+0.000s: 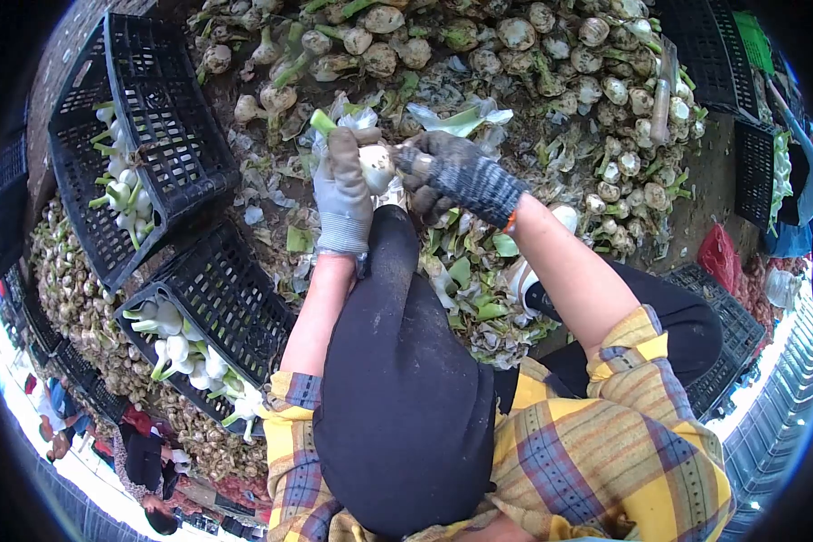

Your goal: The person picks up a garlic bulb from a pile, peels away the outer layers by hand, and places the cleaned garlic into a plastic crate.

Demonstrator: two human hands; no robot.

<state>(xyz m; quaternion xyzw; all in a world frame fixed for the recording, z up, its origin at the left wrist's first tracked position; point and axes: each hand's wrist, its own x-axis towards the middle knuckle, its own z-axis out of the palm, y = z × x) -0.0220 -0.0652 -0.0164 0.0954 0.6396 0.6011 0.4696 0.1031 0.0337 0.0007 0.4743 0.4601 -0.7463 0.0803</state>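
Observation:
My left hand (341, 185), in a pale grey glove with brown fingers, is closed around a white garlic bulb (377, 169). The bulb's cut green stem (322, 122) sticks out above the fingers. My right hand (452, 176), in a dark grey striped glove, is at the bulb's right side with its fingers curled closed. What those fingers grip is too small and hidden to make out. Below both hands, garlic skins and leaf scraps (461, 271) litter the ground around my shoes.
Unpeeled garlic bulbs (515, 36) are heaped ahead and to the right, with a wooden-handled tool (662, 99) lying on them. Black crates (167, 108) holding clean garlic (185, 352) stand at left. More crates and a red bag (719, 257) are at right. Other people (144, 461) sit at far lower left.

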